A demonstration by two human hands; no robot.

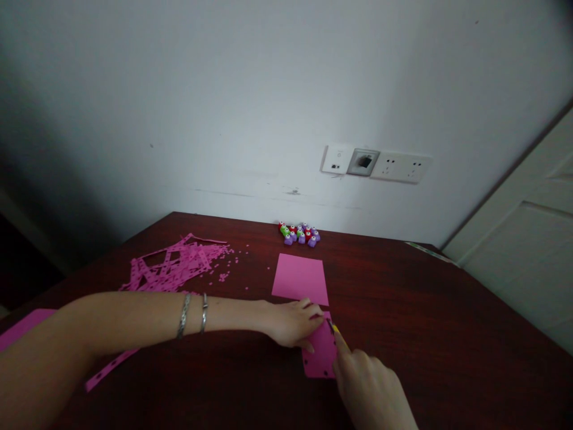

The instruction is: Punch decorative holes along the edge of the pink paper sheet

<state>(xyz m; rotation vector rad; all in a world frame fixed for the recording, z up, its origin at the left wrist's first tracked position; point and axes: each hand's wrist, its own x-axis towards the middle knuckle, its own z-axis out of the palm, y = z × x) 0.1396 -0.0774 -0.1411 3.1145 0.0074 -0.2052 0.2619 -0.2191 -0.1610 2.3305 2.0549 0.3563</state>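
Observation:
My left hand [293, 322] lies with fingers spread on a pink foam or card sheet [320, 352], pressing it against the table. Dark holes or marks run along the sheet's lower and right edges. My right hand [364, 376] is closed around a slim yellow utility knife [341, 334], forefinger stretched along it. Its dark tip meets the sheet near the upper right edge; most of the handle is hidden in the fingers. Just beyond my left hand rests a plain pink square [301, 278], flat on the table.
A heap of pink strips and scraps [179, 266] covers the table's left part, with small bits scattered beside it. Several purple, red and green eyeball-like pieces [299, 234] sit near the wall. One perforated pink strip [110, 370] lies below my left forearm. Wall sockets [400, 167] are above.

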